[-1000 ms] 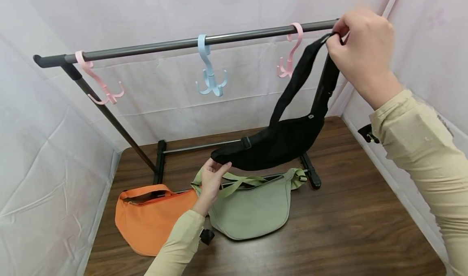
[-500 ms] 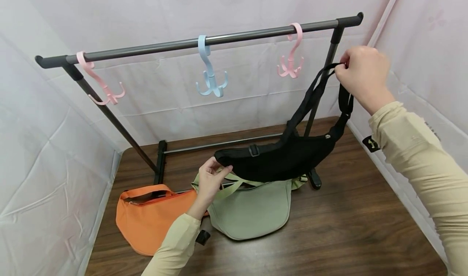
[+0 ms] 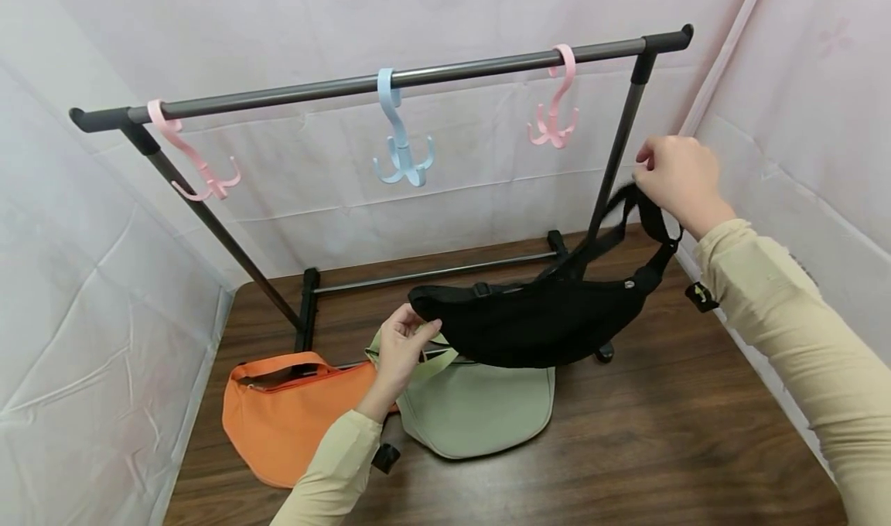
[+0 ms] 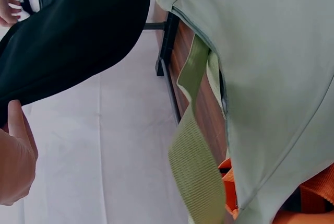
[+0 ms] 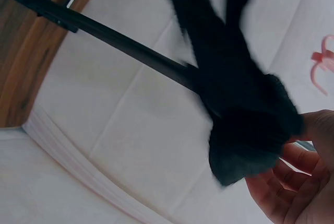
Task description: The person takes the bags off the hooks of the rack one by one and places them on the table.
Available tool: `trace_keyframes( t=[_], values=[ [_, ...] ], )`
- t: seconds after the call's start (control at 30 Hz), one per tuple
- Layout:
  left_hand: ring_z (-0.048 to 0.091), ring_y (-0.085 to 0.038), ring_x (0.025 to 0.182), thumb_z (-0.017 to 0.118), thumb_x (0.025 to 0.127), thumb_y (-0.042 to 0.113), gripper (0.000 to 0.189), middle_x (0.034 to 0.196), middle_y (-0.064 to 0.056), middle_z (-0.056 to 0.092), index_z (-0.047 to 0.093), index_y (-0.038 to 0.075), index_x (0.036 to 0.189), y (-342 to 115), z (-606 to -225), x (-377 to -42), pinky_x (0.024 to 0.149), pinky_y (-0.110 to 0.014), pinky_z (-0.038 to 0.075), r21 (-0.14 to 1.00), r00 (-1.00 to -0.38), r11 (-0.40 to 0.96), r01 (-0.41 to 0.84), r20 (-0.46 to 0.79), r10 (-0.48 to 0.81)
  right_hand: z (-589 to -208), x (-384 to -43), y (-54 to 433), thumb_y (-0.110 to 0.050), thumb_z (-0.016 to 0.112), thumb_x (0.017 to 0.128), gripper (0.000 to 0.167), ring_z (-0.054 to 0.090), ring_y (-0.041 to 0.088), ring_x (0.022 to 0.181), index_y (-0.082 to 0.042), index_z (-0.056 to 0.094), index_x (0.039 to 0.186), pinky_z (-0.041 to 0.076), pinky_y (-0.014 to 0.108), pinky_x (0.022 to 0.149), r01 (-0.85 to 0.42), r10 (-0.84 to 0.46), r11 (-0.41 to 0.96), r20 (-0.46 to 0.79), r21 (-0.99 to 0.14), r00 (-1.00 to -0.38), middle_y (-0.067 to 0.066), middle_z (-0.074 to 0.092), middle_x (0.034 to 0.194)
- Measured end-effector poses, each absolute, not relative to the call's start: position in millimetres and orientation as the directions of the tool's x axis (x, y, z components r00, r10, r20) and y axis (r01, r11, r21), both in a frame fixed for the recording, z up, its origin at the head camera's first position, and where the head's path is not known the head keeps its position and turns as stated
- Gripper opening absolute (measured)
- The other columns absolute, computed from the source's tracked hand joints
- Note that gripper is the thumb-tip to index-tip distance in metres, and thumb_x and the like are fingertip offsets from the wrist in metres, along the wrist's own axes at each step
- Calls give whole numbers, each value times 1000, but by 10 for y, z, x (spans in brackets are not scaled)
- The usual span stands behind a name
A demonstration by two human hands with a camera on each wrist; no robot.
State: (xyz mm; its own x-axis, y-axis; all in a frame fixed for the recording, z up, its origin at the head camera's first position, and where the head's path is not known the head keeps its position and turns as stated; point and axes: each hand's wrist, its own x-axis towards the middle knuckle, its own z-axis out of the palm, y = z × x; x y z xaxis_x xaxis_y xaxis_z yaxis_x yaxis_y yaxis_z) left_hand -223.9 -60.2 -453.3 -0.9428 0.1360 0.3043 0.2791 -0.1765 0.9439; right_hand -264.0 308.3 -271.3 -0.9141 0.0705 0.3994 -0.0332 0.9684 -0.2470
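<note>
A black sling bag (image 3: 536,325) hangs between my two hands in the head view, above the sage-green bag (image 3: 480,414). My left hand (image 3: 404,348) pinches its left end between thumb and fingers. Higher up on the right, my right hand (image 3: 681,182) holds the bag's looped strap (image 5: 235,78), which looks blurred in the right wrist view. The green bag lies on the wooden surface with its light green strap (image 4: 198,172) loose on top. To its left lies an orange bag (image 3: 299,418), partly hidden behind my left forearm.
A metal rack's bar (image 3: 473,70) spans the back. From it hang a pink hook (image 3: 195,158) on the left, a blue hook (image 3: 400,135) in the middle and a pink hook (image 3: 557,104) on the right. White curtains surround the wooden surface (image 3: 668,433).
My right hand has come down from near the bar's right end, and the strap has slackened. The black bag has sunk over the green bag. My left hand has barely moved.
</note>
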Motion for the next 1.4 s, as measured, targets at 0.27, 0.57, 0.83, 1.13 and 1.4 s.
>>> trace_keyframes(
  t=[0.27, 0.57, 0.83, 1.13, 1.4],
  values=[
    [58, -6, 73, 66, 80, 5, 11, 83, 3, 60, 60, 10, 87, -610, -4756, -2321, 65, -19, 51, 916, -931, -293, 273, 328, 158, -2847, -2513, 3011, -9, 48, 80, 24, 56, 32, 67, 3, 65, 93, 39, 41, 54, -83, 73, 944, 447, -319, -892, 19, 62, 79],
    [59, -7, 70, 61, 81, -6, 16, 80, -1, 59, 58, 9, 82, -668, -4541, -2290, 67, -23, 53, 951, -978, -258, 171, 195, 72, -3056, -2161, 3150, -9, 51, 82, 22, 50, -4, 61, 2, 68, 93, 35, 14, 58, -117, 224, 836, 528, -537, -819, 13, 64, 77],
    [60, -7, 70, 61, 80, -7, 18, 79, -1, 59, 59, 12, 82, -696, -4484, -2348, 69, -22, 53, 936, -978, -304, 175, 200, 51, -3883, -2046, 3457, 6, 49, 84, 20, 52, -6, 69, 5, 60, 101, 44, 8, 58, -194, 242, 585, 398, -787, -885, -23, 55, 77],
    [61, -8, 73, 60, 81, -7, 19, 81, 0, 59, 59, 12, 82, -670, -4505, -2360, 72, -25, 53, 935, -983, -323, 148, 174, 54, -4644, -2003, 3164, 25, 35, 76, 49, 60, 5, 86, -4, 55, 111, 51, 16, 70, -344, 71, 7, 343, -939, -937, -3, 60, 95],
    [62, -8, 74, 63, 80, -3, 15, 82, -4, 60, 59, 11, 82, -653, -4567, -2371, 72, -28, 54, 939, -986, -315, 139, 162, 45, -4756, -1996, 2882, 10, 44, 87, 40, 55, 8, 95, -16, 50, 116, 48, 17, 78, -169, 97, -304, 146, -938, -985, -2, 54, 106]
  ],
)
